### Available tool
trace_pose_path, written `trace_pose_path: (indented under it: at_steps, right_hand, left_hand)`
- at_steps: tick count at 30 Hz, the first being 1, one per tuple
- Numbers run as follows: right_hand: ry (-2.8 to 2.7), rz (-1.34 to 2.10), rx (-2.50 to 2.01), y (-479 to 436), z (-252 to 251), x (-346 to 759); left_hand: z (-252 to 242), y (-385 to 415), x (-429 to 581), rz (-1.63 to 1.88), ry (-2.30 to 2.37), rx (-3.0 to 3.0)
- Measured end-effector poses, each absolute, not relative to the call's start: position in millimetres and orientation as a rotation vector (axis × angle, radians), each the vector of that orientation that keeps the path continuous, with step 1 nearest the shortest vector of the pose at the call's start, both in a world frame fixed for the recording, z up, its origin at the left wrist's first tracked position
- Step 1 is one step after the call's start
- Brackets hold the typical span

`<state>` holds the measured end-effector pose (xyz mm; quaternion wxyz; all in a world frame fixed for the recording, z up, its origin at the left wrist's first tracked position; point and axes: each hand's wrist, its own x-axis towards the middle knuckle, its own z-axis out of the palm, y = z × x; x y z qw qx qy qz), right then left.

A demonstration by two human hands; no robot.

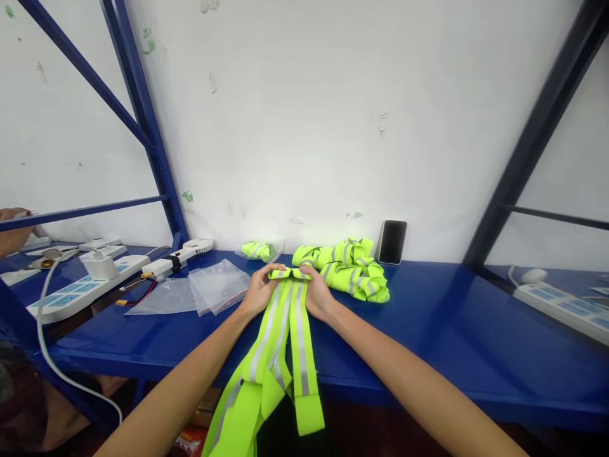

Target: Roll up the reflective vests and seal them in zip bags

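Reflective strap (267, 339) pinched at both ends of its fold

I hold the yellow-green strap, striped in silver, at the centre of the frame. My left hand (259, 291) pinches the left end of its folded top; my right hand (318, 293) pinches the right end, thumb laid along it. Between my thumbs the fold lies crosswise, with a small dark piece (292, 273) at its middle. From there several lengths hang toward me, over the near edge of the blue table (419, 336) and down to the bottom of the frame; one loose end hangs just right of the others.

Just beyond my right hand, right of centre, lies a heap of similar rolled straps (354, 273). A black-faced phone (392, 242) leans upright against the wall (333, 127) beside it. Just beyond my left hand sits another rolled strap (257, 251) in clear plastic. Flat clear bags (219, 285) overlap on the table to the left of my left hand, near a small white fan (198, 245). Farther left, a white power strip (88, 289) carries a white plug (99, 265). At the left edge of the frame, another person's hand (14, 236) shows behind the blue metal frame (145, 120).
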<state>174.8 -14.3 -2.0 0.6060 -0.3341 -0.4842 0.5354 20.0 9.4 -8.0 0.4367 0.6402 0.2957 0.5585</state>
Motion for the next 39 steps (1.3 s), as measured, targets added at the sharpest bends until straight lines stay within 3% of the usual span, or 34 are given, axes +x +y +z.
trace_pose_path:
  at_steps: [6,22,39]
  right_hand:
    - [-0.845,1.377,-0.707,-10.6,0.1,178.8]
    - [-0.850,1.453,-0.560,-4.1,-4.1,182.8]
    - [-0.805,1.379,-0.805,-6.4,-5.4,180.0]
  left_hand:
    - [-6.6,2.0,32.9,1.210,0.512,1.217]
    - [-5.4,1.7,33.8,1.025,0.776,1.049]
    - [-8.4,1.6,27.4,1.207,0.596,1.167]
